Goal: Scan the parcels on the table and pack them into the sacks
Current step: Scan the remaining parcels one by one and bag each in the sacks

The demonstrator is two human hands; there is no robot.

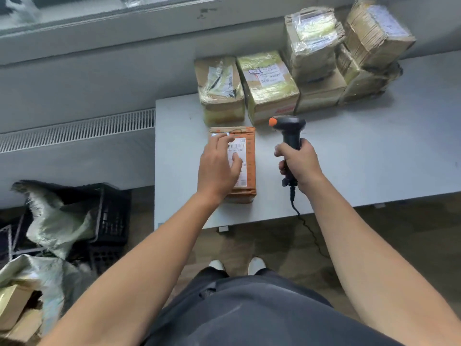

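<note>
a flat, oblong parcel [250, 168] in orange-brown paper lies on the near left part of the grey table [361, 158], close to its front edge. on its top is a long white label [241, 148] with a barcode and small print, too blurred to read. the left hand [218, 168] rests on this label with the fingers straight and a little spread, gripping nothing. just beside the parcel, on its right, the right hand [301, 163] has its fingers curled tight round the handle of a black handheld scanner [290, 131] with an orange button; its head seems to point to the far left. at the far side of the table stand several brown cardboard boxes [269, 86] wrapped in clear tape, some stacked. on the floor at the left, a pale green woven sack [57, 221] leans at a black plastic crate [114, 216].
</note>
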